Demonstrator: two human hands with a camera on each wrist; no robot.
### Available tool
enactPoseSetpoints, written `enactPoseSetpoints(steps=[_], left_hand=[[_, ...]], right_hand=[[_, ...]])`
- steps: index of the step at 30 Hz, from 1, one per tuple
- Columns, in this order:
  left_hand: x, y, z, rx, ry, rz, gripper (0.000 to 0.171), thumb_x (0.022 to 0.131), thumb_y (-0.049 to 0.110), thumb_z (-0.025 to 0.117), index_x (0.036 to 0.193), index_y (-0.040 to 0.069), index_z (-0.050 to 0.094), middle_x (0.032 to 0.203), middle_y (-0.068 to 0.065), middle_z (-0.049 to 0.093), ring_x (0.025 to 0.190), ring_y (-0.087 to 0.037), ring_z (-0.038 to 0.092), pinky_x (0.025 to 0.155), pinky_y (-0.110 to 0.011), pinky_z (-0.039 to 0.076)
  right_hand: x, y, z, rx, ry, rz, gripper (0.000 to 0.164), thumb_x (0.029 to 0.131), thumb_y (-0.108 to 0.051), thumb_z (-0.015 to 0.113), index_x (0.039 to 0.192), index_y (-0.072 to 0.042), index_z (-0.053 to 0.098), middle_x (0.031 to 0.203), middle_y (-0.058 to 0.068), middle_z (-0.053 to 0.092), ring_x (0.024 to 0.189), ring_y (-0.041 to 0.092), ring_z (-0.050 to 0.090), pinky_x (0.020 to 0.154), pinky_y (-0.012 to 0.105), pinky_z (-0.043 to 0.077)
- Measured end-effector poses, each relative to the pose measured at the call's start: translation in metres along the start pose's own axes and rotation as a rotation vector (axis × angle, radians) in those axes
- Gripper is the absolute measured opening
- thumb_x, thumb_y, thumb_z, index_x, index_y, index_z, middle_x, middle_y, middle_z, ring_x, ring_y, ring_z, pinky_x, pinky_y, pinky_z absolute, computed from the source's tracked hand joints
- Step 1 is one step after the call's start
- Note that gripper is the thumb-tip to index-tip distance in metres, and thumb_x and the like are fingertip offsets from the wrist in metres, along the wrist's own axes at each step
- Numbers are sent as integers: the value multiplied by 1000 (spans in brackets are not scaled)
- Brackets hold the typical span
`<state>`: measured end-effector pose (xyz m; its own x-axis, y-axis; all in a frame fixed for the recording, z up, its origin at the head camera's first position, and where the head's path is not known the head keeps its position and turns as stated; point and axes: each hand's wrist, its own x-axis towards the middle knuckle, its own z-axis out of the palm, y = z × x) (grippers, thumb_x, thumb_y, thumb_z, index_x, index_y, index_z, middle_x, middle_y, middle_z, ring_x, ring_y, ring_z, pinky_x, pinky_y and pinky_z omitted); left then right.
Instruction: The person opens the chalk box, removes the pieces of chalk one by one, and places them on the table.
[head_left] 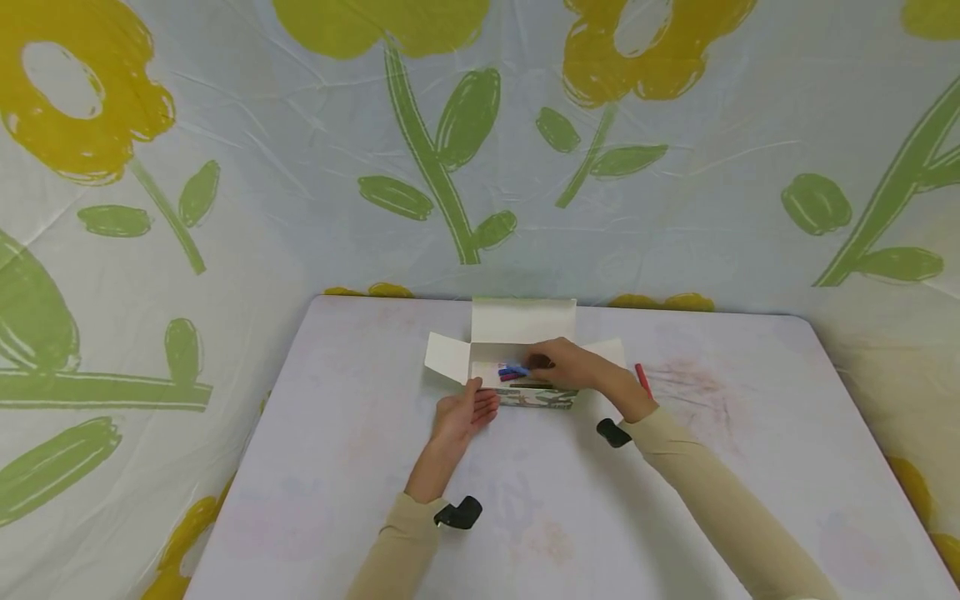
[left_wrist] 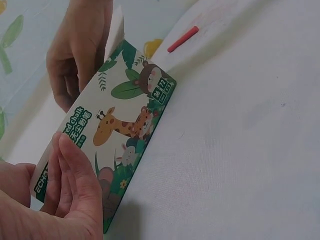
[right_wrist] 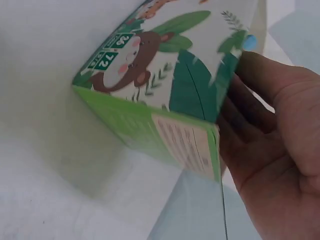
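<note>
A white chalk box (head_left: 536, 400) with printed animals on its front stands on the table with its lid flaps spread. My left hand (head_left: 459, 412) holds its near left corner, fingers along the front and thumb at the corner. From above, my right hand (head_left: 566, 364) reaches into the box with bent fingers, at a blue chalk stick (head_left: 516, 369) whose round end (right_wrist: 250, 42) shows by the fingertips in the right wrist view. A dark red stick (head_left: 512, 377) lies beside it inside. The box wall hides part of the right fingers in both wrist views.
A red chalk stick (head_left: 642, 380) lies on the white table (head_left: 337, 467), right of the box. Open flaps (head_left: 447, 357) stick out at the box's sides and back. Behind the table hangs a flowered cloth (head_left: 315, 167).
</note>
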<state>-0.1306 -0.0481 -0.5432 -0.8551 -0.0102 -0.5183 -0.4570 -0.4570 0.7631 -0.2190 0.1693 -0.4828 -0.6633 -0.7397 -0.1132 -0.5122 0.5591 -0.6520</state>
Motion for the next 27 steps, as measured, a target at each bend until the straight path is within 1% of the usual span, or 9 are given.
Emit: enactPoseSetpoints(steps=[4,8,10,15,17,21,24,27], left_hand=[[1,1,-1,13,-5,-8,35,103,23,61,101,-11,70,82,-9,73,73,-12,70,71,-22,61],[2,2,-1,25,-5,-18,35,102,22,61,102,-11,69,81,-9,73,72,-11,70,70,-22,61],[2,3,-1,33,-4,-21,35,102,23,61,102,-11,69,81,-8,73,72,-11,70,70,-22,61],[2,3,-2,52,1,-27,37,102,25,61,105,-12,69,82,-8,73,72,-11,71,70,-23,61],[2,3,-2,61,1,-27,38,102,25,61,106,-12,69,82,-7,74,72,-11,71,70,-23,61],[1,5,-2,81,4,-31,39,101,25,61,107,-12,70,80,-6,74,71,-10,71,70,-23,61],[1,5,-3,105,2,-37,40,101,26,60,109,-12,70,81,-7,74,72,-10,72,72,-25,62],[0,6,-4,124,-1,-43,41,101,27,61,110,-12,70,86,-9,76,74,-11,73,75,-27,62]], right_hand=[[-15,0,-10,98,101,-12,19,98,-1,67,116,5,68,102,11,71,94,23,67,85,40,60],[-30,1,-22,146,195,16,22,98,-4,69,118,4,68,105,11,71,98,26,67,89,42,60],[-38,2,-29,175,227,46,23,98,-6,70,119,4,68,104,11,70,97,26,67,89,38,59],[-59,7,-45,249,292,122,28,100,-11,68,124,3,66,107,14,71,100,27,67,89,22,55],[-68,9,-50,272,314,162,31,101,-15,67,127,2,65,110,15,71,103,26,67,88,19,55],[-86,15,-60,314,352,241,39,103,-22,66,134,1,61,117,18,70,106,22,67,86,19,55],[-100,22,-65,361,392,291,45,103,-27,65,139,1,58,123,19,68,105,15,68,89,17,54],[-114,31,-66,433,444,330,49,103,-29,65,140,1,55,126,17,67,104,9,69,90,16,53]])
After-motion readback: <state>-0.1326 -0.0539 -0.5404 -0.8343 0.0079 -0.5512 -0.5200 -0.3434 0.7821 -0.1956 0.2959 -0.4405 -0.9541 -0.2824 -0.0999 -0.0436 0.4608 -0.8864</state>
